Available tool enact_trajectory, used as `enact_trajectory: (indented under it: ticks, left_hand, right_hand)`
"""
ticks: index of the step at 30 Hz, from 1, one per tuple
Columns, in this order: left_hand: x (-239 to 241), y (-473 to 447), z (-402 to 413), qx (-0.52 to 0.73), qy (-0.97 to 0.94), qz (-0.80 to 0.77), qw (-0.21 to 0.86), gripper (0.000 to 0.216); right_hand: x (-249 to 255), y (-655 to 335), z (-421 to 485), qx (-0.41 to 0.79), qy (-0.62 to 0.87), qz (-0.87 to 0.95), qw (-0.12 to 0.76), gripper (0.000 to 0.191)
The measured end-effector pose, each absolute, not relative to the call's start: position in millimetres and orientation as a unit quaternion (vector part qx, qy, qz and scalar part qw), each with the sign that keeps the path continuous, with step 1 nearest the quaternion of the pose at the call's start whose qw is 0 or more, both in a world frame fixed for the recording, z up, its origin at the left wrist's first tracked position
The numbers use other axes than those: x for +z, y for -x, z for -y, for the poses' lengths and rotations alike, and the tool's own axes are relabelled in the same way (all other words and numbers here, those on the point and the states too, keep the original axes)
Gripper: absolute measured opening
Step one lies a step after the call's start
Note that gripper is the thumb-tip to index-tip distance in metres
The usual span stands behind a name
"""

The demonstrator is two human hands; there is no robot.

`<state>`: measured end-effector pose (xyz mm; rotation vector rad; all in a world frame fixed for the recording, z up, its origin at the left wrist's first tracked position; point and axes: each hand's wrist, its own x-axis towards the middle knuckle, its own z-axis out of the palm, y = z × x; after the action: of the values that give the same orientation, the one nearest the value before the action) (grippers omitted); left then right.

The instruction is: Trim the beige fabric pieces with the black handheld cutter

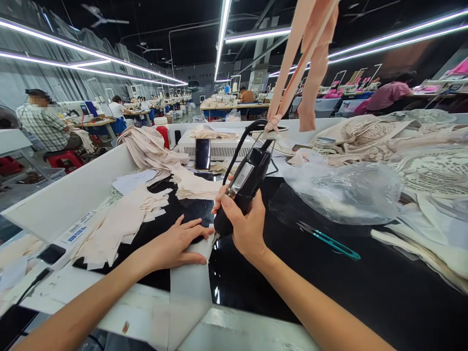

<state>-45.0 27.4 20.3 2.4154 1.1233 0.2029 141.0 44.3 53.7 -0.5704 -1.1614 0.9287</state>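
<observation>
Head: clear bag [347,192] near handheld tool [251,176]

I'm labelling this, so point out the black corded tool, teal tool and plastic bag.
Black corded tool [251,175], head view: upper body.
Teal tool [323,237], head view: handle.
Plastic bag [345,192], head view: crumpled middle.

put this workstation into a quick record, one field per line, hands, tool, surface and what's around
left hand: spread on a pale strip
right hand: wrapped around a black handheld tool
tool: tip down by the strip's edge, peach bands above it
surface: black tabletop
left side: pale fabric pieces
right side: turquoise implement, clear plastic bag
back: phone upright before a white vented box
</observation>
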Motion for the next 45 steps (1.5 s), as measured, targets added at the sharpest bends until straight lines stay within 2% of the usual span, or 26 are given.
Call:
enact_trajectory:
  ticks: [5,11,36,45]
  left_hand:
    - [19.4,49.1,-24.1,0.081,-0.879,-0.414,0.224,0.056]
    - [21.3,49.4,-22.4,0.067,-0.883,-0.413,0.214,0.039]
    - [24.4,47.6,-21.7,0.082,-0.879,-0.409,0.232,0.037]
    - [32.7,43.6,-20.6,0.063,-0.878,-0.414,0.23,0.036]
  right_hand:
    - [52.8,-139.5,-44.5,0.415,0.252,0.527,0.698,0.032]
    - [52.3,-139.2,-44.0,0.415,0.247,0.531,0.696,0.031]
    - [54.2,-136.8,-49.7,0.403,0.249,0.537,0.698,0.026]
    - [54.0,-136.1,-38.3,0.435,0.24,0.53,0.687,0.03]
